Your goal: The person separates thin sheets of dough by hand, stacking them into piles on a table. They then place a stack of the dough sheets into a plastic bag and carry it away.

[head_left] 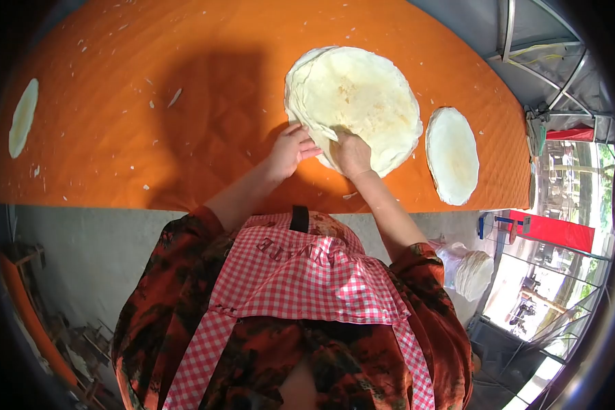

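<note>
A stack of thin, pale round flatbreads (362, 89) lies on the orange table cover, its layered edges showing on the left side. At the near edge of this stack, my right hand (353, 154) is closed, thumb and fingers pinching the rim of a flatbread. Just left of it, my left hand (294, 150) has its fingers stretched out and apart, the tips touching the stack's lower left edge. The fingertips of my right hand are partly hidden.
Another flatbread pile (452, 156) sits to the right near the table's front edge. One flatbread (24, 118) lies far left. Crumbs dot the orange cover (102, 137). Below on the right, a bag of flatbreads (473, 273) stands by a metal frame.
</note>
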`<state>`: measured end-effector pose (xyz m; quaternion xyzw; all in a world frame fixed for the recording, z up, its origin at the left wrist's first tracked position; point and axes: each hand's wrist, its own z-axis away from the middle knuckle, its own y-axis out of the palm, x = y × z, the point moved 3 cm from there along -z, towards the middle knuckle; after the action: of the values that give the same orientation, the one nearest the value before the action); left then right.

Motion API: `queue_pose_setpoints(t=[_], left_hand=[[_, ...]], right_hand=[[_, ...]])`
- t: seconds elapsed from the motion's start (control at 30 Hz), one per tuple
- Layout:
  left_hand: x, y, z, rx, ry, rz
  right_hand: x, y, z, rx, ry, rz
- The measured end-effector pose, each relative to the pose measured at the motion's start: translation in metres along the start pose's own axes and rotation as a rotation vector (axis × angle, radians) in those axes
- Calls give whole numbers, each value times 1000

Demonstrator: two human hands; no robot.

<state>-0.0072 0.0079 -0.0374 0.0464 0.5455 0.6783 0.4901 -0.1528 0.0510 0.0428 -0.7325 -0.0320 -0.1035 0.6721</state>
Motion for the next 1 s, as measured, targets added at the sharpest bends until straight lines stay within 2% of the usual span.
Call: queue_pose_setpoints(t=[0.17, 0.27, 0.37, 0.47, 0.57, 0.67, 0.77, 0.87, 1.0], left_hand=[[6, -7, 5, 50, -4, 25], [0, 7, 12, 105, 24, 61], [-2, 12, 13, 95, 31, 46], [-4, 14, 14, 36, 19, 67], [-6, 14, 12, 89, 48, 62], [-12, 27, 18, 141, 82, 14], [0, 16, 6, 164, 96, -44], [2, 16, 13, 92, 111, -138], [-4, 25, 16, 153, 158, -227]], right_hand=[[-13, -1, 5, 17, -17, -223], [-26, -4, -3, 286, 168, -347], [-41, 5, -7, 277, 157, -463], [-51, 0, -14, 388, 302, -497], [-49, -13, -18, 416, 348, -502], [-24, -23, -13, 245, 199, -320], [-23, -5, -7, 267, 218, -272], [-34, 3, -8, 280, 237, -385], [-43, 5, -11, 363, 281, -477]])
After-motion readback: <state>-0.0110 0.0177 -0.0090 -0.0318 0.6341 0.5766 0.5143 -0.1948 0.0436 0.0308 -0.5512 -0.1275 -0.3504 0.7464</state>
